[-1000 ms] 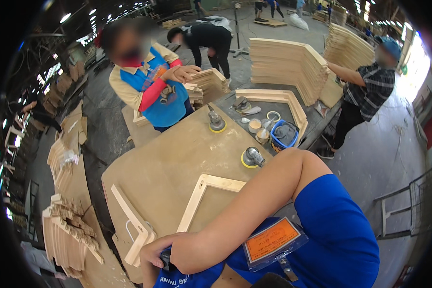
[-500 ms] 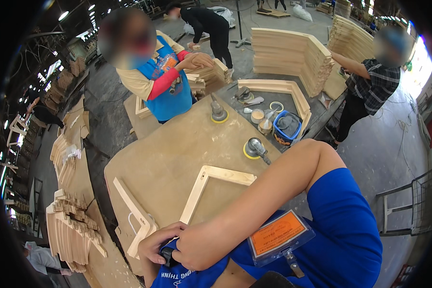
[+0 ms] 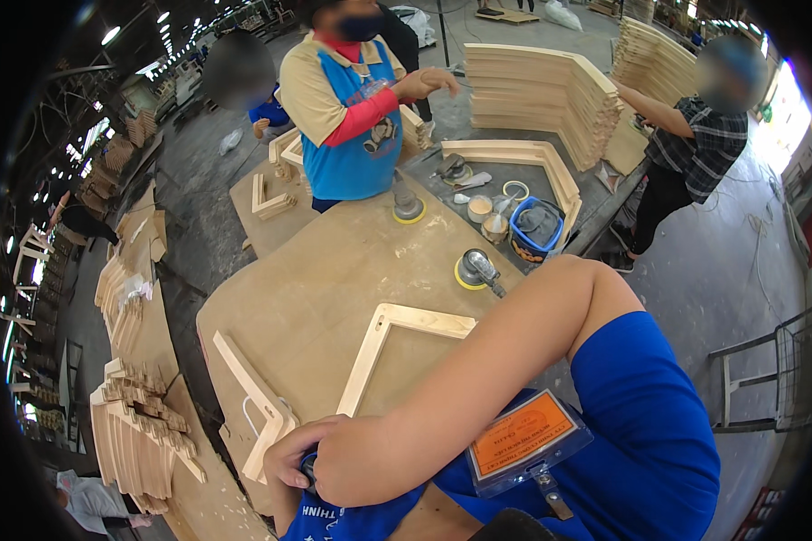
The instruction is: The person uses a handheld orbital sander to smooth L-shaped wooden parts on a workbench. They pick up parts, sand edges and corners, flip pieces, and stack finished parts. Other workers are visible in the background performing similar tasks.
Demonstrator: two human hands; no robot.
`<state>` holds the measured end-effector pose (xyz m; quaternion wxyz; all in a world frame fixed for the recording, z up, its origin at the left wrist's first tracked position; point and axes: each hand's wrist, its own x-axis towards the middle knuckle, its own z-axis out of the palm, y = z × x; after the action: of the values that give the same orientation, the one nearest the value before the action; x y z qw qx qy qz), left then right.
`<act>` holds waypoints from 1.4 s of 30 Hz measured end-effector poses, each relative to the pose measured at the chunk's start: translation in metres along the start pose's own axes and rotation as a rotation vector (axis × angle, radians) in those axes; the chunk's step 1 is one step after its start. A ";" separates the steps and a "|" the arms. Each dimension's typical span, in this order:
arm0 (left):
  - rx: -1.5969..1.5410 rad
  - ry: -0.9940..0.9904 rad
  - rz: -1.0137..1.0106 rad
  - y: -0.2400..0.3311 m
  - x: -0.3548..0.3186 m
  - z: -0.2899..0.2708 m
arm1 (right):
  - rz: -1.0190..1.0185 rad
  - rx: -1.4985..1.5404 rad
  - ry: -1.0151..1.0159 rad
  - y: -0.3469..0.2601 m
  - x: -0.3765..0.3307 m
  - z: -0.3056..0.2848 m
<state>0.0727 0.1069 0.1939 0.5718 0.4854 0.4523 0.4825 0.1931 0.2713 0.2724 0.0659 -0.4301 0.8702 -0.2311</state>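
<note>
My right arm reaches across my body, and my right hand [image 3: 356, 467] is closed at my blue shirt. Beside it my left hand [image 3: 296, 451] is curled in, its fingers partly behind my right hand. A small black object [image 3: 309, 471] shows between the two hands, mostly covered; what it is I cannot tell. Just beyond them, an angled pale wooden frame [image 3: 366, 359] lies on the brown-covered table [image 3: 289, 298], partly hidden by my forearm. A second angled wooden piece [image 3: 248, 383] lies to its left, with a white loop behind it.
Two sanders with yellow pads, one [image 3: 478, 269] nearer and one [image 3: 408, 209] farther, rest on the table. A blue-rimmed bin [image 3: 538, 230] and jars stand behind. Stacked wooden frames [image 3: 537, 99] rise at the back. A co-worker in a blue apron [image 3: 356, 153] stands across the table; another stands right.
The co-worker across the table has moved right and stands more upright, an arm stretched out. Another person now shows behind. My hands stay together, covering more of the black object.
</note>
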 end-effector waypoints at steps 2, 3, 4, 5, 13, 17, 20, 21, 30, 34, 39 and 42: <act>-0.014 0.011 0.008 0.000 -0.001 0.003 | 0.029 -0.118 0.018 -0.006 0.003 0.010; -0.018 0.019 0.012 0.000 -0.001 0.005 | 0.040 -0.183 0.034 -0.010 0.005 0.015; -0.024 0.030 0.018 0.001 -0.001 0.006 | 0.057 -0.232 0.044 -0.012 0.007 0.020; -0.028 0.040 0.009 0.002 -0.001 0.007 | 0.068 -0.274 0.061 -0.014 0.009 0.024; 0.029 -0.083 0.039 -0.011 0.004 -0.011 | 0.093 -0.442 0.253 -0.015 0.013 0.040; 0.123 -0.128 0.090 -0.012 0.000 -0.014 | -0.008 -0.361 0.506 -0.010 0.002 0.033; 0.226 -0.124 0.118 0.002 -0.006 -0.010 | -0.206 -0.215 0.315 0.002 -0.007 0.013; 0.280 -0.118 0.142 0.008 -0.007 -0.007 | -0.211 -0.039 0.396 0.003 -0.012 0.006; 0.120 0.510 0.134 0.028 0.010 0.004 | 0.260 0.032 0.890 0.052 -0.066 -0.015; 0.468 0.766 0.338 0.000 0.068 -0.006 | 0.485 0.108 1.021 0.071 -0.062 0.007; 0.372 0.815 0.344 -0.011 0.106 0.002 | 0.568 0.047 1.020 0.086 -0.062 0.014; 0.380 0.800 0.339 -0.009 0.111 0.002 | 0.602 -0.032 0.955 0.089 -0.065 0.011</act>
<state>0.0899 0.2157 0.1794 0.1671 0.4245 0.6317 0.6267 0.1732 0.3645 0.2161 -0.2786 -0.0116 0.8911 -0.3580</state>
